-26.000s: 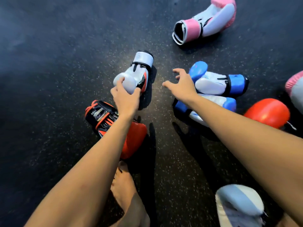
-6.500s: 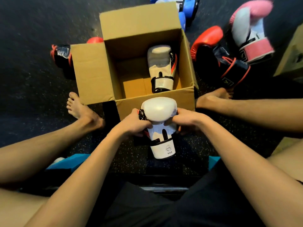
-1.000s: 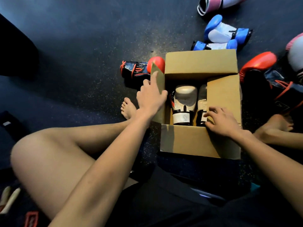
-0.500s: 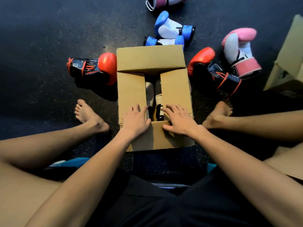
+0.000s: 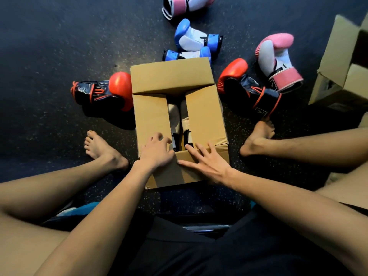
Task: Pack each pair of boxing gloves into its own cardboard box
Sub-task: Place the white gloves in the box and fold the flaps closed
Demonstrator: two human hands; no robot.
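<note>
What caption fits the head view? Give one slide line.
Both hands, left hand and right hand, fold flaps of cardboard box over white gloves.

Dark speckled floor (image 5: pixel 59 46): box (image 5: pixel 171 76) in the middle, red gloves (image 5: pixel 103 92) either side, blue gloves (image 5: pixel 195 38) and pink gloves (image 5: pixel 276 62) far, second box (image 5: pixel 342 62) right.

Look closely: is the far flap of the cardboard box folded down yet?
No, the far flap stands open on the cardboard box.
</note>
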